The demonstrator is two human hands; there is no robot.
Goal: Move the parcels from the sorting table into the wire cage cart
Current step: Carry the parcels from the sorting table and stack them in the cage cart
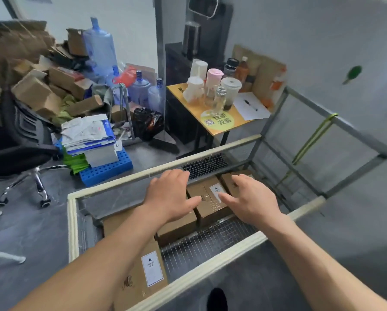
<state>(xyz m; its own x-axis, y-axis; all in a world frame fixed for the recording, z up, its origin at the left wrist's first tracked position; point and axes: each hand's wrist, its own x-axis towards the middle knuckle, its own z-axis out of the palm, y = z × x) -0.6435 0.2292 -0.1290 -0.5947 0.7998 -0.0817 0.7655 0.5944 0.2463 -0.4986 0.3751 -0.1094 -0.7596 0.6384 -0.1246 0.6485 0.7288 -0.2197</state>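
Fingers point(176, 175) of left hand point(168, 195) and right hand point(254, 198) relaxed, empty, perhaps touching half-hidden parcels point(209, 211) in cart point(73, 221).

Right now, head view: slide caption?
Left hand and right hand, open, over parcels in the wire cage cart.

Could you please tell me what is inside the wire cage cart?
At least four brown cardboard parcels lie in the wire cage cart; two show white labels. The left hand and forearm cover parts of two.
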